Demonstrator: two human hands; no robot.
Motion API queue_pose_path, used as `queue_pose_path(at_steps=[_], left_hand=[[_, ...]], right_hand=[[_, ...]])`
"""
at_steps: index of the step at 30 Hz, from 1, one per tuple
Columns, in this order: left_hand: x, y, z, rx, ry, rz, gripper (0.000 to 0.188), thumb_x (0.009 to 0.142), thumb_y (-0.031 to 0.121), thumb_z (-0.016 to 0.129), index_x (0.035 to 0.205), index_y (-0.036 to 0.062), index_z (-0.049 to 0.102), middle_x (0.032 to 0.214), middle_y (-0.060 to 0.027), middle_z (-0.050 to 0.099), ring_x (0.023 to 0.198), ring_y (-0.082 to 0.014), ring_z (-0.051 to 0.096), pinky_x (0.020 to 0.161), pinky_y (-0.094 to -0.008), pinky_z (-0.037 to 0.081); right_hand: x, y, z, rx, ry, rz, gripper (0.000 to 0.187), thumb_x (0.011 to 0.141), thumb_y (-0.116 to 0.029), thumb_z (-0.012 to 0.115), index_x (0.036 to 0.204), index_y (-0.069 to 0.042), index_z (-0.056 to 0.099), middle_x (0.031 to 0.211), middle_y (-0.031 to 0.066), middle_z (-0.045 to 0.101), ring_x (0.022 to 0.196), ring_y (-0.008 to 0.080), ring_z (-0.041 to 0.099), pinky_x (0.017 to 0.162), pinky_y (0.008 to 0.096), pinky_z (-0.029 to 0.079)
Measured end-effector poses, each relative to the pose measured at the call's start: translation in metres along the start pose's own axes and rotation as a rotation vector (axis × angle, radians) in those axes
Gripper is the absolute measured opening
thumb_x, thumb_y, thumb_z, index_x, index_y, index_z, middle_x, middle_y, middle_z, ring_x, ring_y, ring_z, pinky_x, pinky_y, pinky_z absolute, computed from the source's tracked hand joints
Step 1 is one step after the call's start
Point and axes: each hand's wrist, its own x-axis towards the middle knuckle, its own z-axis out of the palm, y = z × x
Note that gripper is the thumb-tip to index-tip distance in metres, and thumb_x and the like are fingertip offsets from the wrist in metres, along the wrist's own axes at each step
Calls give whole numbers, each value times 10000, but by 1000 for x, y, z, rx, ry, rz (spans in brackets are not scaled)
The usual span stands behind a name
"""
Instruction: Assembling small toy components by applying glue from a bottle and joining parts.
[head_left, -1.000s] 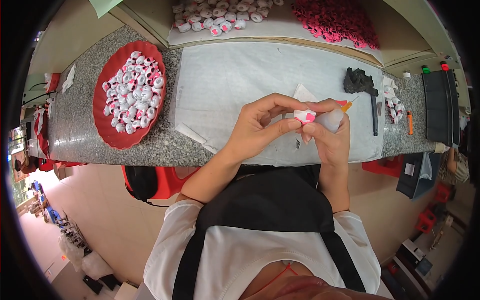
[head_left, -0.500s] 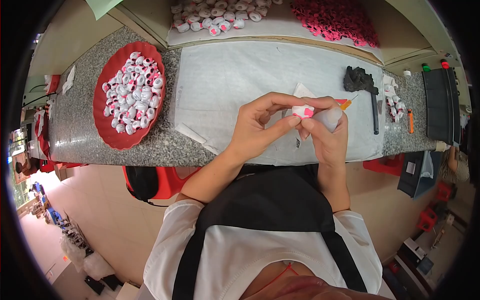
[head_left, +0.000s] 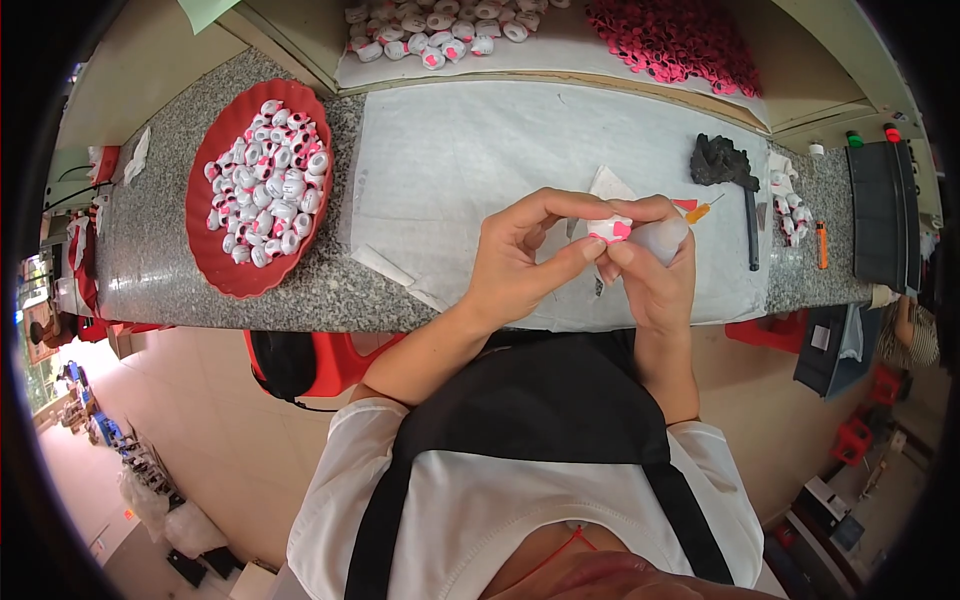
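My left hand (head_left: 525,250) is closed, pinching a small white figure piece with pink patches (head_left: 610,230) between thumb and fingertips. My right hand (head_left: 660,265) has its thumb and forefinger on the other side of the same piece. Tucked in that right hand is a translucent squeeze bottle (head_left: 662,240). Its orange needle tip (head_left: 697,213) sticks out past the fingers, pointing away to the right. Both hands are over the white sheet (head_left: 450,170) near the bench's front edge. The underside of the piece is hidden by my fingers.
A red scalloped tray (head_left: 205,240) of similar white and pink pieces stands left. More white pieces (head_left: 435,45) and a heap of pink parts (head_left: 680,45) lie on the far shelf. A black lump (head_left: 722,160), a dark stick-like tool (head_left: 752,230) and an orange one (head_left: 822,245) are right.
The small piece has turned slightly between my fingertips, so its pink patch sits differently. The bottle has shifted a little, and more of its needle tip shows.
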Motion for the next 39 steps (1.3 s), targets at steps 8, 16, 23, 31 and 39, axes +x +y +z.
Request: queue_pose_path(at_steps=[8, 16, 23, 31, 39], left_hand=[[2, -4, 0, 16, -89, 119, 238, 666, -36, 580, 896, 9, 534, 926, -95, 534, 849, -158, 500, 758, -278, 384], [3, -4, -7, 131, -194, 218, 193, 626, -18, 627, 801, 17, 556, 879, -137, 540, 885, -231, 500, 774, -354, 389], [2, 1, -5, 44, -130, 81, 190, 615, -18, 634, 787, 11, 558, 857, -142, 548, 864, -236, 515, 783, -359, 385], [3, 1, -3, -112, -74, -42, 212, 674, -12, 590, 875, 10, 527, 866, -91, 549, 804, -152, 519, 715, -272, 416], [5, 1, -2, -228, 89, -250, 231, 687, 47, 599, 891, 39, 490, 839, -58, 549, 784, -105, 511, 725, -241, 395]], right_hand=[[2, 2, -13, 92, -131, 4, 237, 620, 7, 562, 840, -10, 478, 713, 114, 528, 502, 138, 480, 405, 227, 365], [3, 10, -24, 159, -289, -104, 225, 614, 46, 586, 827, 23, 519, 800, 135, 563, 521, 143, 504, 428, 229, 387], [-1, 3, -17, 109, -211, -58, 207, 627, 27, 609, 817, 31, 524, 794, 143, 565, 548, 136, 518, 432, 223, 404], [1, -5, -6, -30, -105, -3, 239, 633, -4, 587, 847, 29, 487, 652, 117, 526, 492, 144, 496, 411, 236, 379], [1, -19, -6, -346, 51, -50, 222, 672, -7, 559, 885, 46, 528, 625, 62, 516, 510, 95, 483, 439, 169, 345]])
